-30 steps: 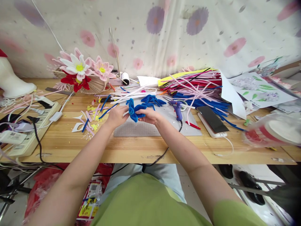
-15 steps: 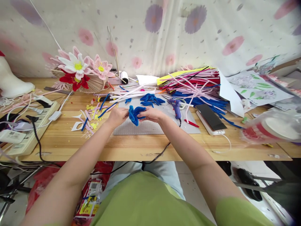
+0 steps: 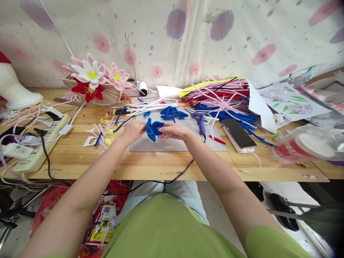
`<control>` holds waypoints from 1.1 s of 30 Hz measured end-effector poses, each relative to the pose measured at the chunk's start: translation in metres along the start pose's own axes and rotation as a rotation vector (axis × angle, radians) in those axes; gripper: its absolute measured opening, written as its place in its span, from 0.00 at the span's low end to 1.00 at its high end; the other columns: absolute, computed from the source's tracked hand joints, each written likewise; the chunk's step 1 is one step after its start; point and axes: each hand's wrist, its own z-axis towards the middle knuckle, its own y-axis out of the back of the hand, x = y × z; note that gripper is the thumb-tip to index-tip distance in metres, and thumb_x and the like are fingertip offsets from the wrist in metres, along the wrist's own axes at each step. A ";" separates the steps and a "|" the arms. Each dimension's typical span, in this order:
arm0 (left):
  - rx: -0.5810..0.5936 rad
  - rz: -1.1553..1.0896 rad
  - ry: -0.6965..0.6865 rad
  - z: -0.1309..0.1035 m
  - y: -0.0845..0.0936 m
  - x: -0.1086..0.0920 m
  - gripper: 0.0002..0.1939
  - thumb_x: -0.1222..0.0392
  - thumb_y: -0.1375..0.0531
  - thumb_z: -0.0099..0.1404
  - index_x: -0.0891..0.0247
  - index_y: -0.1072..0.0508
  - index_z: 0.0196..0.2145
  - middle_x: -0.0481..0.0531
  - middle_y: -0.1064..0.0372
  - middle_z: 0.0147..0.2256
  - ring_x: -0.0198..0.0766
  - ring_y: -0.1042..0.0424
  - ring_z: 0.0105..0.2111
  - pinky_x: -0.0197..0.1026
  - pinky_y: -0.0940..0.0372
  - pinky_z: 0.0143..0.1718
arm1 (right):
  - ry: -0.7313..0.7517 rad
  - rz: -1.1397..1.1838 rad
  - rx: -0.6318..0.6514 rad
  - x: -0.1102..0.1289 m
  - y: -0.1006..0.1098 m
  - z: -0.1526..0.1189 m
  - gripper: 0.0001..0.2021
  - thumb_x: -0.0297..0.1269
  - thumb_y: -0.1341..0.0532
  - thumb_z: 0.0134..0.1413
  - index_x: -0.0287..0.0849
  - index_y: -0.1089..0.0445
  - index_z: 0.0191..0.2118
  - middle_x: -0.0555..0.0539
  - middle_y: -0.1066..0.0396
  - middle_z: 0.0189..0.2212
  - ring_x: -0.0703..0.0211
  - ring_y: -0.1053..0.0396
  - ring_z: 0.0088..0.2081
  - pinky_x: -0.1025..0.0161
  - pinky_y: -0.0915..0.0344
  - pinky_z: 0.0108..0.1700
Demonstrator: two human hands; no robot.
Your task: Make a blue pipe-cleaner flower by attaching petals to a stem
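Note:
Between my hands, above the grey mat [image 3: 172, 146], is a blue fuzzy flower [image 3: 152, 129] of pipe-cleaner petals. My left hand [image 3: 133, 131] is closed at the flower's left side, its fingertips pinching it. My right hand [image 3: 173, 131] reaches in from the right with fingers stretched out, the tips at a right-hand petal; whether they grip it I cannot tell. Behind my hands lie several loose blue petals [image 3: 174, 113] on the mat. A purple glue gun [image 3: 199, 123] rests to the right of my right hand, near a red pen-like tool [image 3: 217, 139].
Pink, yellow and blue scraps [image 3: 103, 134] litter the table left of the mat. Bundled pipe cleaners [image 3: 223, 95] lie behind it. A phone [image 3: 238, 133] sits at right beside a bagged cup [image 3: 309, 145]. At left are a power strip [image 3: 40, 150] and finished flowers [image 3: 90, 77].
The blue flower has turned a little, its petals now spread wider. My right hand's fingers have straightened somewhat. The view has shifted slightly.

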 end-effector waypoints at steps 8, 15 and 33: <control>-0.025 -0.003 0.050 0.001 0.004 -0.002 0.06 0.64 0.44 0.54 0.62 0.29 0.22 0.52 0.27 0.25 0.40 0.28 0.29 0.38 0.40 0.27 | -0.049 -0.047 0.011 0.003 -0.001 0.004 0.12 0.26 0.32 0.39 0.38 0.33 0.33 0.48 0.26 0.25 0.66 0.28 0.25 0.69 0.29 0.30; -0.042 -0.005 0.144 0.002 0.000 -0.002 0.10 0.61 0.45 0.57 0.61 0.28 0.21 0.53 0.29 0.22 0.39 0.29 0.25 0.38 0.44 0.24 | -0.136 -0.189 0.101 0.010 0.009 -0.001 0.12 0.40 0.32 0.43 0.36 0.28 0.30 0.45 0.25 0.27 0.67 0.28 0.26 0.72 0.32 0.26; -0.347 -0.797 0.704 0.033 0.035 0.001 0.07 0.61 0.39 0.54 0.65 0.27 0.22 0.47 0.30 0.19 0.32 0.31 0.20 0.33 0.38 0.23 | 0.087 0.179 0.065 0.013 0.021 0.018 0.16 0.46 0.41 0.54 0.37 0.31 0.26 0.52 0.32 0.17 0.72 0.37 0.17 0.74 0.41 0.21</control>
